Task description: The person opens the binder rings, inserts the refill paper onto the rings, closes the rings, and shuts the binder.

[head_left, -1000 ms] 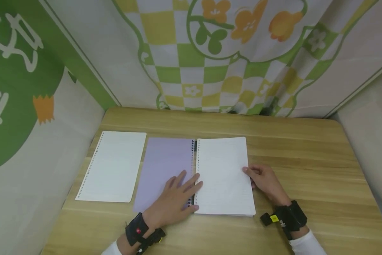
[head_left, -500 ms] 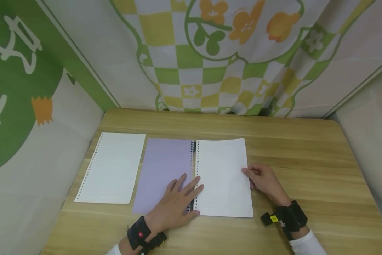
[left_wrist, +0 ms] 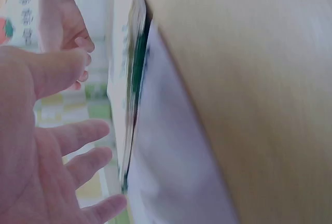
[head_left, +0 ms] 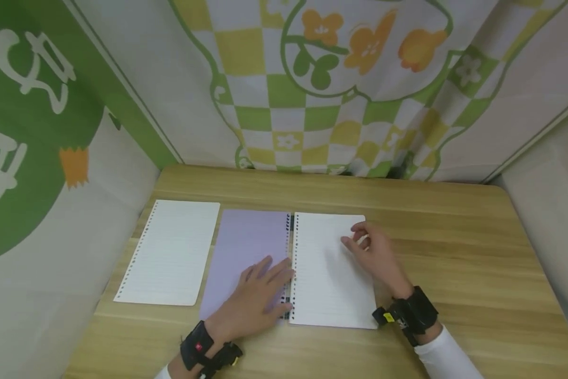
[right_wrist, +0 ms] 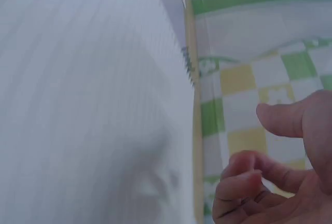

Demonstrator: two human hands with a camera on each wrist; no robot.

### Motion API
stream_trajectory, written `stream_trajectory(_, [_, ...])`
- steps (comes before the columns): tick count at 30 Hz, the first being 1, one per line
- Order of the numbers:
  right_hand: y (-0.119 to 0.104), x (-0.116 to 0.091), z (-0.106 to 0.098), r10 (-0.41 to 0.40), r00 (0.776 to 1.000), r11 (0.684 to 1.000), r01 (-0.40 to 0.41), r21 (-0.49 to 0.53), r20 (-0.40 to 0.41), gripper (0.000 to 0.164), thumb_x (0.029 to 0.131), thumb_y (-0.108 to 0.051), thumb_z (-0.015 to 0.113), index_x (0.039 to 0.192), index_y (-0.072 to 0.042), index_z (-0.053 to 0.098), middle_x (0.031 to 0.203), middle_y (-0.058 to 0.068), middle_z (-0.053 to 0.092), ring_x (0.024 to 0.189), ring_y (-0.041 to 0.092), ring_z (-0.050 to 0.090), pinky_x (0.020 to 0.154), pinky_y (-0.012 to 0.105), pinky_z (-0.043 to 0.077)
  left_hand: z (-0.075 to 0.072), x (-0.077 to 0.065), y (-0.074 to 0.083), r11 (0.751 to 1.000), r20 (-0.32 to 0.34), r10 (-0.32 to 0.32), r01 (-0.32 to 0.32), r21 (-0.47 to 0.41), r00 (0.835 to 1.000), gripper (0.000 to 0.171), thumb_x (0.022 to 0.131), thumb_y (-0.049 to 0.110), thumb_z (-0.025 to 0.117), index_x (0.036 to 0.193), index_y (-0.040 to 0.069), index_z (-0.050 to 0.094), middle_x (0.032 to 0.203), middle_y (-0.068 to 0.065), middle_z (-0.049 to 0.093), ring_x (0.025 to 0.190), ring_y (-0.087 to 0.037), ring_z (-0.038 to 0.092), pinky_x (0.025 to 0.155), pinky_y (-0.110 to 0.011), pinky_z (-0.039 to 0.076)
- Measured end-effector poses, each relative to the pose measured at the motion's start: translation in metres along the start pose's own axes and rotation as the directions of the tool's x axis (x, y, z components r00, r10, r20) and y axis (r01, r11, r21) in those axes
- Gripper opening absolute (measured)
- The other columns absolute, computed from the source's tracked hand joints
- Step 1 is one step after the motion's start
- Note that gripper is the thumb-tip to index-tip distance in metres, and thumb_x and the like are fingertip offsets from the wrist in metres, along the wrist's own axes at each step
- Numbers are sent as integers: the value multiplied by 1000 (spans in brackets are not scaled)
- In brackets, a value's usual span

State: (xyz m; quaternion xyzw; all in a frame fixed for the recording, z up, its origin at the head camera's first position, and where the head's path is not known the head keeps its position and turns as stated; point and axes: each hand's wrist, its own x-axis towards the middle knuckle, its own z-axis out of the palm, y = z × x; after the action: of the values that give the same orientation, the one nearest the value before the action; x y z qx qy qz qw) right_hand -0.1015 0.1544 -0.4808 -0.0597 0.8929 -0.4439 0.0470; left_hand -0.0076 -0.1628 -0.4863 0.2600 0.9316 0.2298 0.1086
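Observation:
A loose-leaf notebook lies open, its purple cover (head_left: 252, 237) on the left and a stack of white lined, hole-punched paper (head_left: 326, 295) on the right. My left hand (head_left: 250, 300) is spread over the cover, fingertips right at the binding rings (head_left: 289, 221) and the punched edge. Over the upper right part of the paper hovers my right hand (head_left: 376, 258), loosely bent, thumb and fingers apart with nothing between them. The right wrist view shows this hand (right_wrist: 280, 177) above the page, its shadow falling on the paper. Thumb and fingers of the left hand (left_wrist: 46, 136) are also apart in the left wrist view.
A separate punched white sheet (head_left: 170, 252) lies flat to the left of the notebook. Everything rests on a wooden table (head_left: 459, 252). A checked, flower-printed curtain (head_left: 288, 110) hangs behind its far edge, with pale side panels left and right.
My right hand has left the paper's right edge and moved up and left over the page, its fingers loosened. My left hand stays by the rings, shifted slightly left.

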Motion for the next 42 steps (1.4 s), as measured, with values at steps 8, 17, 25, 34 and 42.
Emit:
stream_trajectory(8, [-64, 24, 54, -296, 931, 951, 308, -25, 214, 33, 105, -19, 70, 132, 0, 67, 124, 15, 71, 107, 27, 70, 87, 40, 60, -32, -23, -52, 975, -256, -222, 217, -49, 941, 55, 110, 36, 58, 155, 5, 53, 166, -18, 46, 152, -51, 39, 119, -74, 31])
stream_trajectory(17, [-119, 19, 120, -414, 707, 805, 579, -132, 574, 48, 110, -31, 60, 153, -10, 56, 159, 9, 55, 150, 26, 50, 125, 43, 40, -74, -55, -127, 847, -305, -527, 521, -110, 793, 61, 110, 36, 57, 154, -6, 47, 162, -35, 40, 146, -61, 35, 112, -81, 30])
stream_trajectory(25, [-152, -11, 177, -470, 488, 554, 812, -184, 736, 59, 109, -45, 60, 159, -17, 50, 170, 5, 42, 158, 26, 39, 126, 42, 39, -90, -76, -165, 672, -365, -722, 721, -168, 588, 75, 102, 30, 66, 154, -16, 37, 149, -46, 41, 130, -66, 45, 102, -76, 43])
stream_trajectory(34, [-165, -31, 210, -353, 444, 478, 842, -250, 823, 61, 108, -56, 56, 162, -29, 46, 175, -9, 31, 163, 14, 27, 130, 40, 29, -98, -84, -181, 604, -318, -789, 759, -244, 525, 82, 95, 26, 76, 155, -14, 38, 148, -45, 41, 131, -63, 43, 104, -74, 42])
stream_trajectory(42, [-169, -34, 215, -333, 458, 451, 845, -287, 824, 60, 106, -59, 57, 158, -31, 51, 174, -12, 33, 162, 13, 28, 129, 41, 32, -105, -91, -196, 584, -287, -809, 754, -301, 512, 83, 94, 23, 78, 154, -15, 36, 142, -42, 48, 126, -58, 50, 97, -71, 48])
